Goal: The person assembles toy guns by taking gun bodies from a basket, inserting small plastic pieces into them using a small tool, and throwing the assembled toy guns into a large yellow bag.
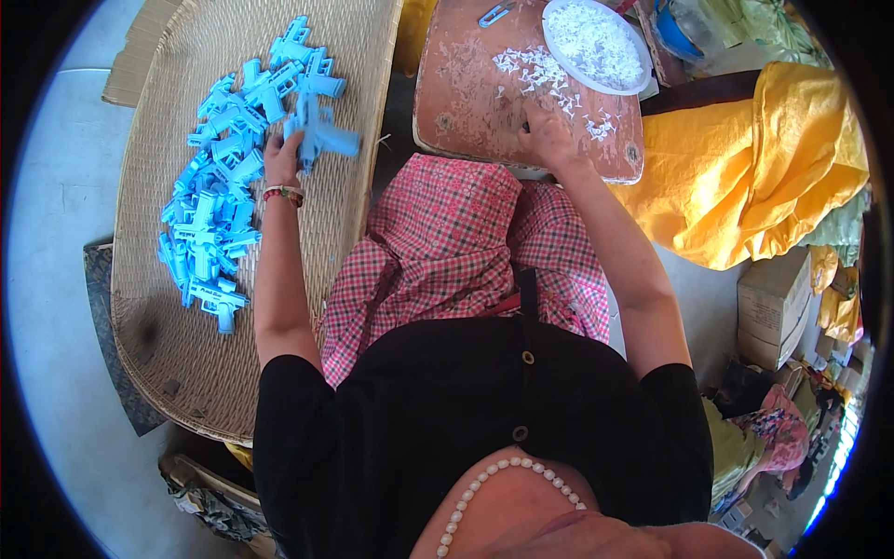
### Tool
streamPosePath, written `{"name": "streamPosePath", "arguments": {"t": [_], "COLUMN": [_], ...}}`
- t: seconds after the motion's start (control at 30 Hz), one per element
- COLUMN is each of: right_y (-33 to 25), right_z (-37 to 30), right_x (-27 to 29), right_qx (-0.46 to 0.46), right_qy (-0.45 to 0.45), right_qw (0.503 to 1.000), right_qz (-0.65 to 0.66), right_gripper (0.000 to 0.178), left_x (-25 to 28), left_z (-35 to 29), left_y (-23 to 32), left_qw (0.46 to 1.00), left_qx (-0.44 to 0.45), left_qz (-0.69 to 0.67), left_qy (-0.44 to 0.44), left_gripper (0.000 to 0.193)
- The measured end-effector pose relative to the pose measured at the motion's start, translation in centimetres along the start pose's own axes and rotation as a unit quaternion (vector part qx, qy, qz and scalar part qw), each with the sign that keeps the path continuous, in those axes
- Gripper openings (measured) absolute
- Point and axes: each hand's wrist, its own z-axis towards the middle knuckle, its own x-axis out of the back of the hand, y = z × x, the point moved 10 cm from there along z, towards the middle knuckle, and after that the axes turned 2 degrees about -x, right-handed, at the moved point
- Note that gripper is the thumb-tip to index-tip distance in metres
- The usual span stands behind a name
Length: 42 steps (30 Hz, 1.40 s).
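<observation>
My left hand [282,160] is closed on a light blue toy pistol [321,133], held over the right side of a woven tray and slightly blurred. Beside that hand lies a long heap of similar blue toy pistols [219,200]. Across from it, my right hand [548,138] rests at the worn reddish-brown board [466,102], its fingers curled together; whatever they may hold is hidden. Small white plastic pieces [531,67] are scattered on the board just beyond that hand. More of them fill a round white dish [596,47] at the board's far right corner.
The large woven tray [307,252] spans my left. A blue clip-like piece [495,14] sits at the board's far edge. Yellow sacking [745,177] bulges to the right, above a cardboard box [773,307]. Checked pink cloth [442,224] covers my lap.
</observation>
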Motion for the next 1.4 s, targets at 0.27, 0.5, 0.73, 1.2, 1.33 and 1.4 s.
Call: {"name": "streamPosePath", "arguments": {"t": [0.27,0.5,0.73,1.2,1.33,1.4], "right_y": [4.3,0.9,0.5,3.0,3.0,2.6], "right_z": [-7.1,-18.4,-22.0,-22.2,-21.6,-21.4], "right_x": [3.1,5.3,2.5,1.5,1.2,1.7], "right_qx": [0.026,0.046,0.024,0.007,0.011,0.033], "right_qy": [-0.036,-0.090,-0.169,-0.088,-0.107,-0.105], "right_qw": [0.887,0.778,0.757,0.770,0.790,0.805], "right_qz": [0.460,0.620,0.631,0.631,0.604,0.583], "right_gripper": [0.013,0.008,0.010,0.011,0.010,0.010], "left_x": [-15.8,-23.3,-25.9,-28.9,-28.9,-29.1], "left_z": [-25.6,-33.6,-36.8,-36.7,-35.9,-35.6], "left_y": [19.1,13.1,10.2,8.0,7.4,7.1], "left_qw": [0.900,0.870,0.832,0.809,0.816,0.817], "left_qx": [-0.357,-0.319,-0.290,-0.219,-0.215,-0.199], "left_qz": [0.137,0.170,0.221,0.104,0.055,0.025], "left_qy": [-0.210,-0.336,-0.419,-0.536,-0.533,-0.541], "left_gripper": [0.042,0.049,0.054,0.060,0.052,0.050]}}
